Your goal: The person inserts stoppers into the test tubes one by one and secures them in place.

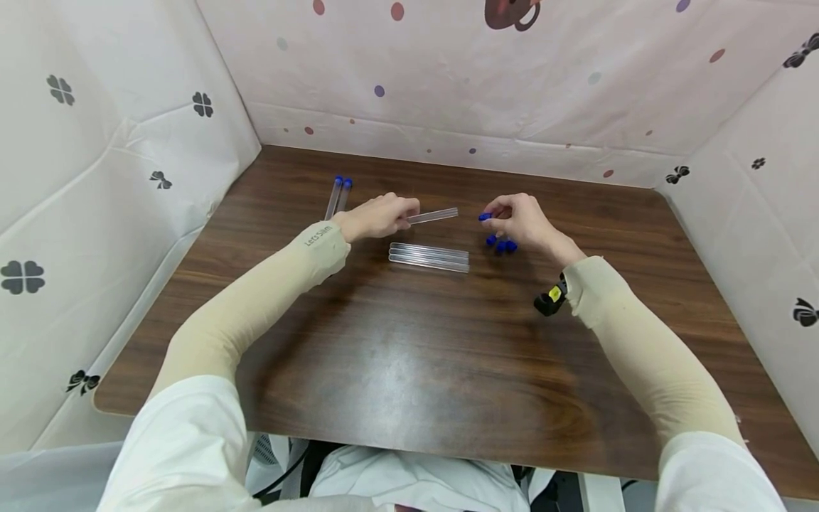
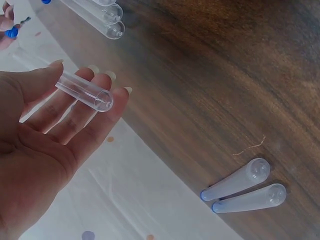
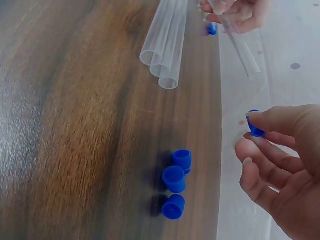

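Observation:
My left hand (image 1: 382, 215) pinches a clear test tube (image 1: 433, 215) between thumb and fingers, its open end pointing right. In the left wrist view the tube's rounded end (image 2: 104, 101) lies against the fingers. A blue cap (image 3: 256, 125) is pinched between thumb and fingertips of my right hand (image 1: 523, 219), a short way right of the tube's mouth and apart from it. Several loose blue caps (image 3: 174, 179) sit on the table below that hand. Nearer me, a row of uncapped clear tubes (image 1: 429, 257) lies side by side.
Two tubes with blue caps (image 1: 334, 197) lie at the back left of the brown wooden table (image 1: 409, 355). White patterned curtains (image 1: 448, 92) enclose the table at the back and both sides. A black wrist device (image 1: 552, 297) hangs at my right wrist.

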{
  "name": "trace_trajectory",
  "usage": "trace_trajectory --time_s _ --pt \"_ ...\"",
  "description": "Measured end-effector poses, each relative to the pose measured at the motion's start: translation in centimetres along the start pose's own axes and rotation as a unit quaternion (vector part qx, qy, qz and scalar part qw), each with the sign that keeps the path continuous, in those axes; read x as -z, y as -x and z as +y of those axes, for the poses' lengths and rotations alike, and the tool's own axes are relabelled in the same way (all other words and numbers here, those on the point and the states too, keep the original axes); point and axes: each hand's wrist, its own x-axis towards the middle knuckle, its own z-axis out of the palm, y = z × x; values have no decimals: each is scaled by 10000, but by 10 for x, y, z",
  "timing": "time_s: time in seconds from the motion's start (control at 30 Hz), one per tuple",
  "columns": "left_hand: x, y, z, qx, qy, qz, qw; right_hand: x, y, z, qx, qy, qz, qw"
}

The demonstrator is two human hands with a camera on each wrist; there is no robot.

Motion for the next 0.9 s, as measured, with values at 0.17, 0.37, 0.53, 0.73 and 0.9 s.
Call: trace_trajectory --time_s 0.17,0.37,0.53,0.73,0.9 --pt "2 0 2 21 -7 -24 10000 2 2 0 -117 -411 -79 9991" --pt "4 0 4 10 2 -12 10000 3 1 1 -237 -781 -3 9967" --pt "5 0 6 -41 31 -17 10000 3 -1 1 -211 -872 50 9960" --pt "6 0 9 -25 87 -72 9999 2 -2 1 -58 -909 57 9958" --pt "6 -1 9 -22 69 -106 9999 2 -3 1 -159 -926 38 9956"
